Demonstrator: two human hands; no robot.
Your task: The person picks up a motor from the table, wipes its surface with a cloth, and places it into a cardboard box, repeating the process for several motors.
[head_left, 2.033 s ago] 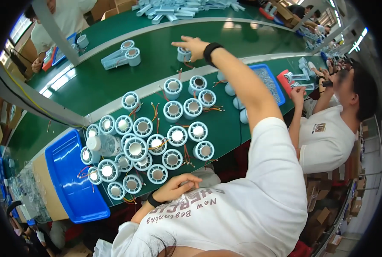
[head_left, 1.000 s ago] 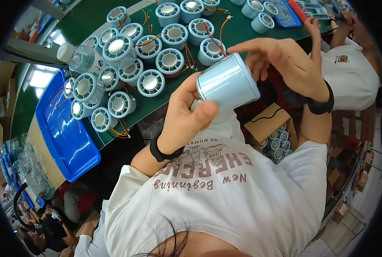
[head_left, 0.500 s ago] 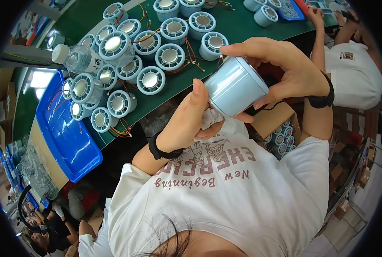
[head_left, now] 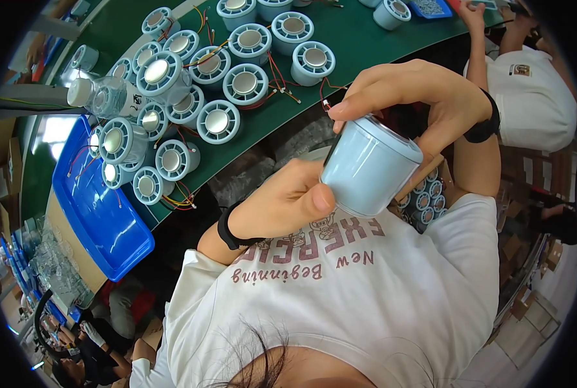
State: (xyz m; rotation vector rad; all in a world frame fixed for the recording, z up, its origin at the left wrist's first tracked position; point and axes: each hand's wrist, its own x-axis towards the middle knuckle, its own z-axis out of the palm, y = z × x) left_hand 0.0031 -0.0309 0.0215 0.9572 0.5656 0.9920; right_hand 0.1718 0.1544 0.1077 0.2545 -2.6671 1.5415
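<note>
Above my lap I hold a glossy light-blue cylindrical housing (head_left: 371, 169) between both hands, tilted. My right hand (head_left: 424, 97) curls over its upper end, fingertips at the far rim. My left hand (head_left: 287, 202) presses its thumb against the lower left side; its other fingers are hidden behind the housing. Just beyond my right fingertips, a small white connector (head_left: 326, 103) on thin wires hangs at the table edge; which unit it belongs to I cannot tell. On the green table stand several similar light-blue units (head_left: 245, 84) with spoked rims, silver discs and coloured wires.
A blue tray (head_left: 110, 220) lies at the left, beside a clear bottle (head_left: 110, 97) with a white cap. At my right, a cardboard box (head_left: 445, 169) holds more units. A co-worker in a white shirt (head_left: 534, 103) sits at the far right, near a small blue tray (head_left: 430, 8).
The housing has come lower and turned more upright. My left thumb has moved down its side, and the crumpled white material by my left fingers is now out of sight.
</note>
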